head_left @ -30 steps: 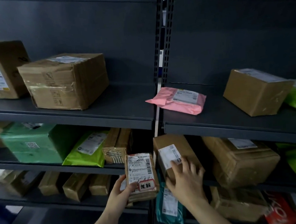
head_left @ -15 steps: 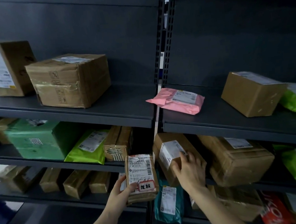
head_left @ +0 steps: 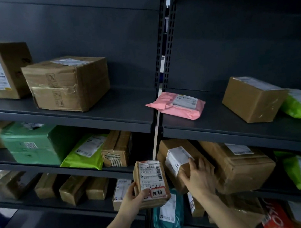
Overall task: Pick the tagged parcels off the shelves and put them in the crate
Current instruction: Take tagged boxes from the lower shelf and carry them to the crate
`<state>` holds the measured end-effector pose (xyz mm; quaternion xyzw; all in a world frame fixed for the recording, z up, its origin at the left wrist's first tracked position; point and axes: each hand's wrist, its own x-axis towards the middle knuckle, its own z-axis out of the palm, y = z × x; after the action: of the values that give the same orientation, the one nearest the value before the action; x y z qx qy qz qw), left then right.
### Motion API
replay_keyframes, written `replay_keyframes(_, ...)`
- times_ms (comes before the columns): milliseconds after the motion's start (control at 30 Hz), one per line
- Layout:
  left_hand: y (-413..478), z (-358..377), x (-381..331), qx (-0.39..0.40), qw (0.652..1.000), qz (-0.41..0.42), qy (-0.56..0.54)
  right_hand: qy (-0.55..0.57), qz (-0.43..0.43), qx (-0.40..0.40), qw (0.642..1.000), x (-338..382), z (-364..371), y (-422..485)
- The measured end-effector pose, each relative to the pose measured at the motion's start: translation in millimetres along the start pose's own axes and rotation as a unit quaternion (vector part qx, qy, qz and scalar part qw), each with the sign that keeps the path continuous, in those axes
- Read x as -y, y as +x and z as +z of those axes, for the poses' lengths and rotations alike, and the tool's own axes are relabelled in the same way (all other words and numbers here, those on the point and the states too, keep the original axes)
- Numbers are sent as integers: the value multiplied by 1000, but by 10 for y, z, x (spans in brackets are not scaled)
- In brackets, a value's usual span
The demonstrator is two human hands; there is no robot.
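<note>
My left hand (head_left: 131,198) holds a small brown parcel (head_left: 150,178) upright in front of the shelves; it bears a white shipping label and a red-edged tag with handwriting near its lower end. My right hand (head_left: 201,178) lies flat on the front of a tilted brown box (head_left: 176,157) with a white label, on the middle shelf just right of the upright post. Its fingers are spread over the box's front corner. No crate is in view.
Dark metal shelving (head_left: 109,119) fills the view. Brown boxes (head_left: 67,83), a pink mailer (head_left: 178,104), green mailers (head_left: 84,151) and a large crumpled box (head_left: 241,165) sit on the shelves. A teal mailer (head_left: 167,213) and a red bag (head_left: 274,216) lie lower down.
My right hand has slid a little right and up along the tilted box. The left hand keeps the tagged parcel almost still. The view has shifted slightly.
</note>
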<state>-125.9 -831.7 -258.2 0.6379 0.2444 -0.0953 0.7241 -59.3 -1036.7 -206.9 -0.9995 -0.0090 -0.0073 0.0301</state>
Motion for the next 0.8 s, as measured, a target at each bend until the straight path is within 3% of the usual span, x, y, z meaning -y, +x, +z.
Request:
replay_keyframes(300, 168, 310, -3, -18, 999, 33, -2, 173, 57, -27, 983, -431, -77, 61)
replay_keyframes(500, 185, 478, -103, 7, 999, 27, -26, 432, 105, 11, 895, -457, 222, -114)
replay_keyframes(700, 190, 231, -199, -18, 998, 56, -37, 449, 77, 24, 890, -279, 305, -159)
replay_keyframes(800, 195, 148, -281, -24, 996, 83, -26, 417, 51, 19, 907, -190, 278, -155)
